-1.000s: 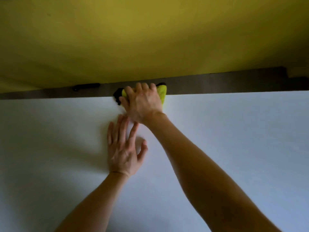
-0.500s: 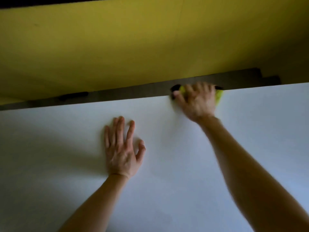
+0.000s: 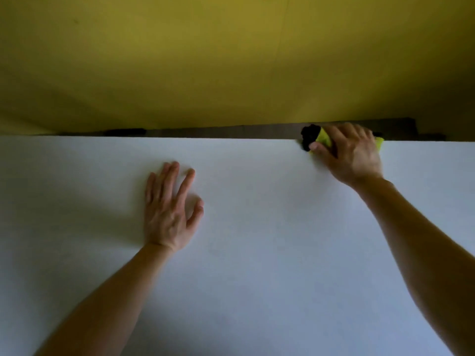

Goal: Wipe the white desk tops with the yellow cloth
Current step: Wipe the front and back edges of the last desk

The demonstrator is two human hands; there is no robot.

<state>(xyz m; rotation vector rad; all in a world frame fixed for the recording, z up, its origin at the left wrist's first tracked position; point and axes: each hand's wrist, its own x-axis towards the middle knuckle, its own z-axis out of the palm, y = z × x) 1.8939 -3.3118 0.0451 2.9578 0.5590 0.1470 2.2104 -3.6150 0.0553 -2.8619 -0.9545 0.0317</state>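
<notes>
A white desk top (image 3: 257,253) fills the lower part of the head view. At its far edge, right of centre, my right hand (image 3: 349,152) grips a yellow cloth (image 3: 323,138) with a black trim; fingers curl over it and the thumb presses its near side. Most of the cloth is hidden under the hand, with a yellow corner showing on the right. My left hand (image 3: 169,209) rests flat on the desk, left of centre, fingers straight and spread, holding nothing.
A yellow partition panel (image 3: 231,60) rises behind the desk. A dark strip (image 3: 231,131) runs along the gap between the panel and the desk's far edge, with a small black fitting (image 3: 126,131) at the left.
My right hand has slid the cloth to the right along the far edge of the desk. My left hand has stayed flat in place.
</notes>
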